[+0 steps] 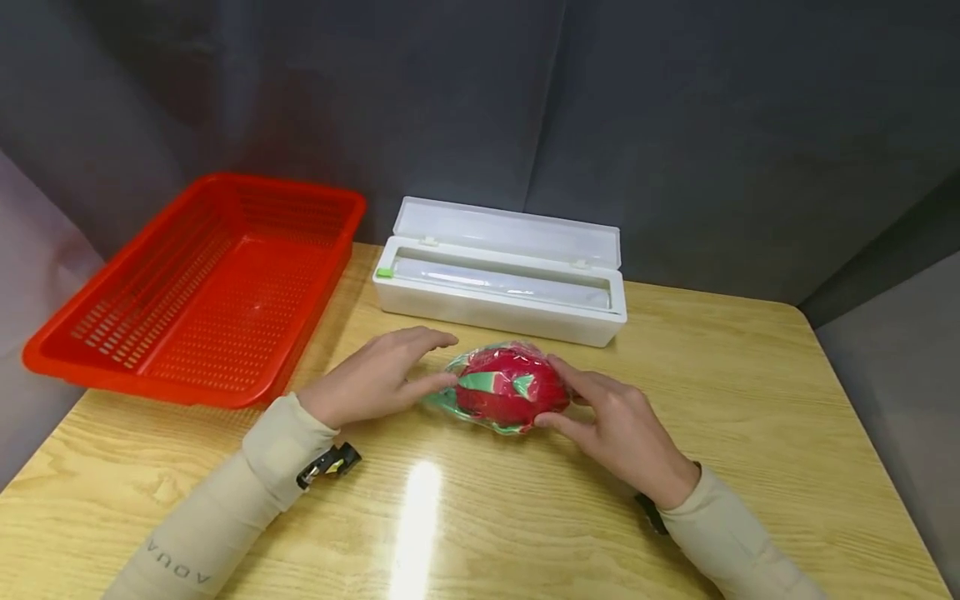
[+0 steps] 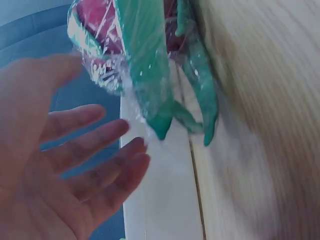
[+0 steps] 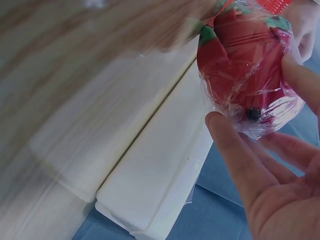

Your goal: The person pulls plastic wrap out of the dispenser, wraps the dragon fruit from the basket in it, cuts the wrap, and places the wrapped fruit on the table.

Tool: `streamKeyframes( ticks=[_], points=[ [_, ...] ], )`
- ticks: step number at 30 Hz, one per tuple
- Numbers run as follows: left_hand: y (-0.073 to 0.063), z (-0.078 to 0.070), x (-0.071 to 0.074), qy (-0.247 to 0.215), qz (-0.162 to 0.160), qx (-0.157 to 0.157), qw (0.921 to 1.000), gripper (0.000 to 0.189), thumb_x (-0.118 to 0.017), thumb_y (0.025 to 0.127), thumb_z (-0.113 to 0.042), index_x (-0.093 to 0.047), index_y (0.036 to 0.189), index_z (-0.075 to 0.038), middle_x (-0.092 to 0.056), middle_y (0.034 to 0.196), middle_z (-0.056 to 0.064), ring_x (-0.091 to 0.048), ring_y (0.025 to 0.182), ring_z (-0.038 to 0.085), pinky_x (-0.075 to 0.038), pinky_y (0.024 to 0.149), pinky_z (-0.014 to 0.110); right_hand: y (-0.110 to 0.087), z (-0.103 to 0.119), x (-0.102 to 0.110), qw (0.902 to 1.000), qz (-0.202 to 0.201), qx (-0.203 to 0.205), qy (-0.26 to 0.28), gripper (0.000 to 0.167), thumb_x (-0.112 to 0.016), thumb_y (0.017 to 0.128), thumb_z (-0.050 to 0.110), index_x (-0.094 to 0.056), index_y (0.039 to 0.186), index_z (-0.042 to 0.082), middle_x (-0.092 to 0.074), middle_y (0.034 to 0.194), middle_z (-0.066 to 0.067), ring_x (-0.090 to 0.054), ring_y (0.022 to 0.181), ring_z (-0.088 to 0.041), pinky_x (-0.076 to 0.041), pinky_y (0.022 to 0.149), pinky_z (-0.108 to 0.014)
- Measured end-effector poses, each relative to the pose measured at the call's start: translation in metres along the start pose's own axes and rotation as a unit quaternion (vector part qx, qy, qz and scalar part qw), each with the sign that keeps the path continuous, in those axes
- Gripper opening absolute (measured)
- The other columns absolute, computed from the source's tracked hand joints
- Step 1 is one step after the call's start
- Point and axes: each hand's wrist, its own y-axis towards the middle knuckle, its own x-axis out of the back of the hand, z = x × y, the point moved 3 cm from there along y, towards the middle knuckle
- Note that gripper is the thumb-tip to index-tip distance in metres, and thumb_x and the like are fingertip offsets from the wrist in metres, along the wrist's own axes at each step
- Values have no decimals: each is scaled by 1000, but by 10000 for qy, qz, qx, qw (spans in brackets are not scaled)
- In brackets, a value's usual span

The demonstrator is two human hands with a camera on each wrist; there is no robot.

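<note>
A red dragon fruit (image 1: 510, 385) with green leaf tips lies on the table, covered in clear plastic wrap (image 3: 235, 112). My right hand (image 1: 626, 429) holds its right end between thumb and fingers; in the right wrist view, the wrap bunches by a dark spot there. At the leafy left end is my left hand (image 1: 382, 375), fingers extended and spread, thumb close to the wrap. Whether that thumb touches cannot be told. In the left wrist view, the green leaf tips (image 2: 150, 75) show under the film, with the left fingers (image 2: 107, 170) apart from them.
Behind the fruit stands a white box (image 1: 495, 312) with its lid (image 1: 506, 233) raised, a roll of film (image 1: 502, 283) inside and a small green piece (image 1: 385, 272) at its left end. A red perforated basket (image 1: 281, 354) sits at the left. Dark curtains (image 1: 675, 150) hang behind the table (image 1: 750, 375).
</note>
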Motion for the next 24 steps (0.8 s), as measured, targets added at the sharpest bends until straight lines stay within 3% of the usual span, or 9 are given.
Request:
streamKeyframes(
  ticks=[6,11,24],
  points=[
    [-4,-7,-4,-25,141,-11,9999,68,-73,91,-55,-57,143,-14,-67,137,5,-69,119,21,-60,99,41,0,1,0,10000,39,-35,2,82,-89,78,40,-58,147,8,-75,127,-16,-78,96,-25,-65,82,-41],
    [-7,-9,-7,114,203,-39,9997,64,-77,90,-49,-58,141,-16,-70,131,4,-71,111,19,-63,93,39,0,2,2,10000,61,-25,12,84,-91,75,40,-59,146,8,-73,131,-14,-79,99,-26,-64,84,-43],
    [-9,-16,2,483,-98,-92,9987,61,-74,93,-48,-59,141,-14,-66,137,4,-65,125,22,-59,102,44,-1,0,12,9997,-204,36,-163,81,-92,72,43,-65,140,9,-76,123,-13,-75,89,-24,-65,75,-42]
  ],
)
